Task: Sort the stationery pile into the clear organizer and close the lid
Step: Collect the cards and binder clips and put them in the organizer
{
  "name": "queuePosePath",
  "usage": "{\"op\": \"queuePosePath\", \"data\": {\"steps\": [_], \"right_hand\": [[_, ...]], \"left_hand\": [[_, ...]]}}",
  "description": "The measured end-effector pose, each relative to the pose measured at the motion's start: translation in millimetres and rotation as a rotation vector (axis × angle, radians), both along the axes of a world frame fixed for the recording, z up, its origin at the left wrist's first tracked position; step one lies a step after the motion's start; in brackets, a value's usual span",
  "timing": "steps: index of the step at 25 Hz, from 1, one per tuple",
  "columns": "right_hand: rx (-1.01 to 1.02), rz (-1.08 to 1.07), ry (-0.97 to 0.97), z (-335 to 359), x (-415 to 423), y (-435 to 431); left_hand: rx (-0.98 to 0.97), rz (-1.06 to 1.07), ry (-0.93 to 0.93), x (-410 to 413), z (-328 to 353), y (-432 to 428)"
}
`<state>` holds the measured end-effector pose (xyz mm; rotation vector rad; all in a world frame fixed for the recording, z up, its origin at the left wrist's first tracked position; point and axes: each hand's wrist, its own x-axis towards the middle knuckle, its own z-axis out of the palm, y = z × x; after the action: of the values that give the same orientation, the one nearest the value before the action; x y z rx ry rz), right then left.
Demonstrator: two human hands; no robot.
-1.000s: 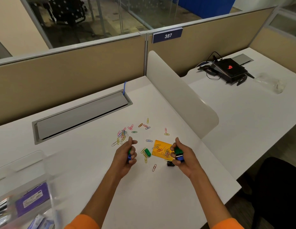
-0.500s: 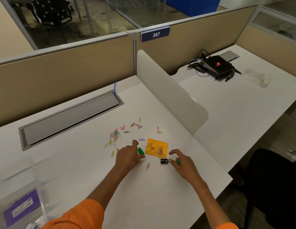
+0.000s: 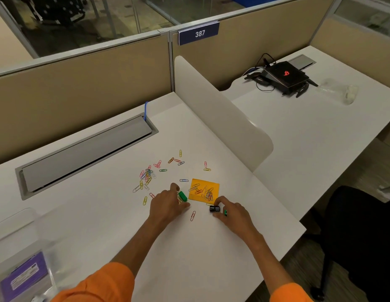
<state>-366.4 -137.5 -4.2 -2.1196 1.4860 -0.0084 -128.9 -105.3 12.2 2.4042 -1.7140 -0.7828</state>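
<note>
1. The left hand (image 3: 165, 204) lies palm down on the white desk (image 3: 115, 225), fingers loosely curled. Its forefinger and thumb bracket a green binder clip (image 3: 182, 196): the forefinger tip sits just behind the clip, the thumb just in front, and both appear to touch it. The clip itself rests on the desk, so the pinch is at most a light one.
2. The right hand (image 3: 232, 211) rests close by, with thumb and forefinger arched around a black binder clip (image 3: 214, 208). The forefinger curves over the clip's far side and the thumb lies at its near side; the clip sits on the desk between them, just touching.
3. A small green piece (image 3: 225, 212), seemingly another clip, shows between the right hand's curled fingers and is held there.
4. An orange sticky-note pad (image 3: 204, 190) lies flat just beyond both hands, with several paper clips heaped on it.
5. More coloured paper clips (image 3: 147, 176) are scattered over the desk behind the left hand; one red paper clip (image 3: 193, 215) lies between the two wrists.
6. The clear organizer (image 3: 22, 269) stands at the near left corner of the desk, well apart from the hands, blurred. A purple packet (image 3: 24, 275) shows through its wall. Whether its lid is up cannot be told.
7. Both forearms end in orange sleeves (image 3: 98, 284) at the bottom edge.
</note>
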Motion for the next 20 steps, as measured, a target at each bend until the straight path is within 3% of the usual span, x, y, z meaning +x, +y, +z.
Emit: {"op": "queuePosePath", "data": {"steps": [12,16,20], "right_hand": [[0.121,-0.123,-0.249,16.0,2.6,-0.4],[0.281,-0.261,-0.388,25.7,8.9,1.2],[0.607,-0.44,-0.683,44.5,17.6,6.8]], "left_hand": [[-0.039,0.012,0.042,-0.2,-11.7,-1.4],[-0.154,0.244,0.413,-0.3,-5.6,7.9],[-0.151,0.58,1.026,-5.8,2.4,26.9]]}}
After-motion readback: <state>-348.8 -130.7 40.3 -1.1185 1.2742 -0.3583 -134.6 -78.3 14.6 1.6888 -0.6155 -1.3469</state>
